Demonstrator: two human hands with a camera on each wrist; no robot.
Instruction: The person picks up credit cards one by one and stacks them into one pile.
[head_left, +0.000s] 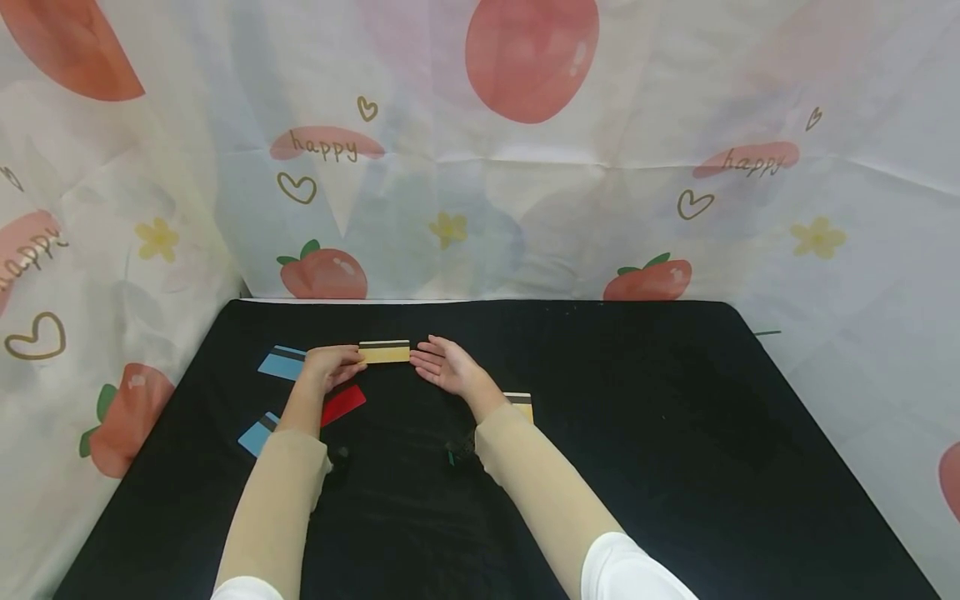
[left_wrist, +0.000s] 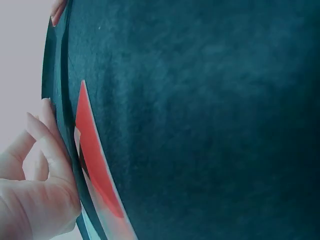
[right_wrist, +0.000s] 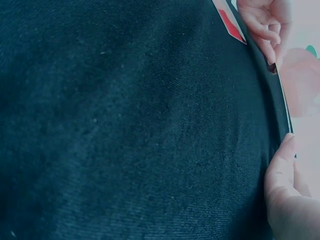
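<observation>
Here the left hand [head_left: 332,365] pinches one end of a yellow card [head_left: 385,353], and the right hand [head_left: 450,367], fingers straight, is by the other.

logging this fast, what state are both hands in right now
Left hand: holding the far yellow card.
Right hand: open, fingertips at or near that card's right end.

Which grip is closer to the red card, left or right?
Left. The left grip is just beyond the red card, holding one end of a yellow card; the right grip is farther off to the right, by the yellow card's other end.
</observation>
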